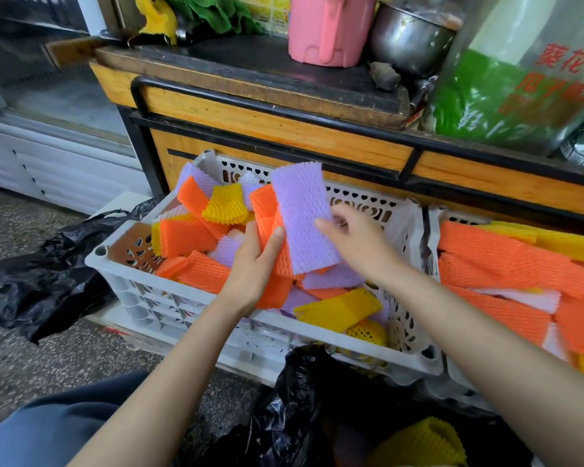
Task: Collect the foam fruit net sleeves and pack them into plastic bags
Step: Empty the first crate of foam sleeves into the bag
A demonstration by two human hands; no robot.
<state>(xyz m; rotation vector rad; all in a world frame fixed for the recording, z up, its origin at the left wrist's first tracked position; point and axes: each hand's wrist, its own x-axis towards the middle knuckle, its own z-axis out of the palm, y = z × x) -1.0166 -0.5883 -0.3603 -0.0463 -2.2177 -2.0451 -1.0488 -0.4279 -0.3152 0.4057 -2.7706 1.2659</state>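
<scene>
1. The left hand (257, 261) is gripping a bundle of flat orange foam net sleeves (266, 205) from below; its thumb is pressing across the front and its fingers are hidden behind; the bundle is standing nearly upright.
2. A flat lilac foam net sleeve (300, 214) is lying against the front of that bundle, its top leaning slightly left; the right hand (354, 237) is pinching its right edge, thumb on the face and fingers curling round behind.
3. Both hands are hovering over a white perforated plastic crate (122, 264) on the floor; loose orange, yellow and lilac sleeves are lying heaped inside it, just under the hands.
4. A second white crate (432, 237) is standing against it on the right, holding long orange and yellow sleeves.
5. An open black plastic bag (300, 392) is sitting nearest the person, below the right forearm; a yellow foam net sleeve (422, 443) is lying inside it; another black bag (31, 274) is slumping left of the crate.
6. Behind the crates, a wooden desk (250, 106) is carrying a pink plastic jug (327, 25).
</scene>
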